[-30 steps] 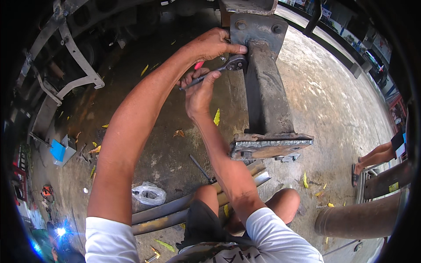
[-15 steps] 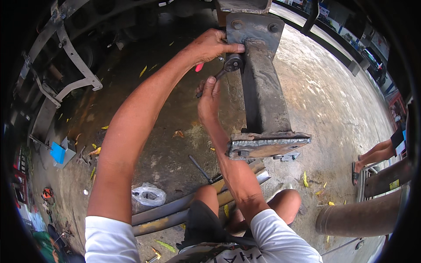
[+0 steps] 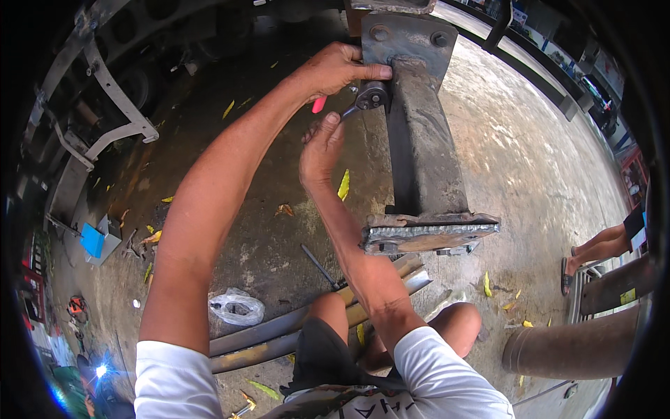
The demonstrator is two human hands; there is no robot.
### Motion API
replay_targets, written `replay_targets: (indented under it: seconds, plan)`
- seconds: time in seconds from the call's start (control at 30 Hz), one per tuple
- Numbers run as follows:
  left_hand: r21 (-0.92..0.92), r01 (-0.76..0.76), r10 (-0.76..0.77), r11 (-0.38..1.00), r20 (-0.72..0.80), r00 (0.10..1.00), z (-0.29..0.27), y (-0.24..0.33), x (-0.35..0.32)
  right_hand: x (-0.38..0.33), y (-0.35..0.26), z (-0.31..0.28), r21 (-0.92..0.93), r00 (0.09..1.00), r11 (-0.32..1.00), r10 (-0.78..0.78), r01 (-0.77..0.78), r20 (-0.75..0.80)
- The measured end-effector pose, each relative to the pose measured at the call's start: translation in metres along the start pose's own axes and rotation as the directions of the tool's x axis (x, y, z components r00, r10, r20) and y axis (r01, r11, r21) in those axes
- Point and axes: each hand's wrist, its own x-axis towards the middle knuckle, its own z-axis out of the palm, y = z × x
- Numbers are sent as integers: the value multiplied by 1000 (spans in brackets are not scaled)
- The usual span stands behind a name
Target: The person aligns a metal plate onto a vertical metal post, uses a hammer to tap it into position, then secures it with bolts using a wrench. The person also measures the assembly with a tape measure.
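A heavy steel bracket (image 3: 427, 150), a square tube welded between two plates, hangs at the upper middle. My right hand (image 3: 322, 150) is closed round the handle of a ratchet wrench (image 3: 372, 96), whose round head sits against the tube's left side below the upper plate (image 3: 408, 49). My left hand (image 3: 342, 70) is just above the ratchet head. Its thumb presses toward the tube's top edge, while its other fingers are curled out of sight by the plate. A pink-red end (image 3: 319, 104) sticks out under that hand; what it belongs to is hidden.
Curved steel strips (image 3: 255, 355) lie by my knees with a clear plastic bag (image 3: 237, 307) and a thin rod (image 3: 319, 267). Large brown pipes (image 3: 572, 341) lie at right, near another person's legs (image 3: 590, 253). A bright welding light (image 3: 101, 371) glows lower left beside a person in green.
My right hand has moved a little left with the ratchet handle, uncovering a yellow leaf behind the wrist. My left hand stays at the plate. A bright light has appeared lower left.
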Motion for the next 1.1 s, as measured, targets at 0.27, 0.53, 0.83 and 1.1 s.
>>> replay_targets:
  seconds: [0.27,0.53,0.83,1.1]
  plan:
    - [-79,-21,21,997,-1,1000,-14,-2,-22,14,-61,-104,-765,944,554,-230,327,237]
    - [80,-4,6,997,-24,1000,-4,7,-5,5,-1,-10,-173,1000,985,-28,30,12]
    - [41,-12,14,999,-53,999,-17,-14,-11,29,-44,-120,-728,570,-499,-458,470,682]
    - [83,3,-1,997,-25,1000,-1,13,-6,-3,-20,13,269,991,962,4,-40,133]
